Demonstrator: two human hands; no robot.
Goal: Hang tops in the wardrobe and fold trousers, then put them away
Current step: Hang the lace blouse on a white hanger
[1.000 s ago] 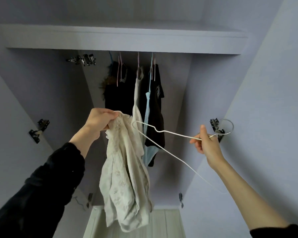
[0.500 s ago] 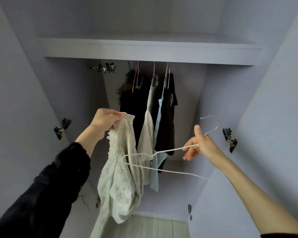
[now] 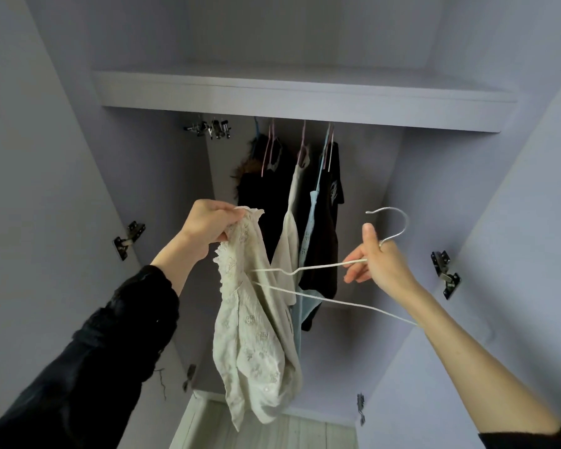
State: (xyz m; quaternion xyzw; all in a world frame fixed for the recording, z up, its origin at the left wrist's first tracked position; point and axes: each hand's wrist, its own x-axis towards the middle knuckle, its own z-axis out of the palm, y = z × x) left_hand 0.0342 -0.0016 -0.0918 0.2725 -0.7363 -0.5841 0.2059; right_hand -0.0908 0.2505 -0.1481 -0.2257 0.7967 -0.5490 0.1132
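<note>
Left hand [image 3: 208, 223] pinches the top [image 3: 256, 319] by its collar before the wardrobe [image 3: 305, 98]; right hand [image 3: 378, 260] grips the hanger [image 3: 321, 286]. Risk: one-point hold lets fabric slip off the hanger arm.

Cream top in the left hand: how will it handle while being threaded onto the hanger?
Probably floppy: the cream top hangs limp in folds from the left hand, which grips only its upper edge. Likely light, since that one grip carries it all. Its lacy trim might snag on the thin white hanger, whose end already reaches into the fabric; the right hand holds it near the hook.
</note>
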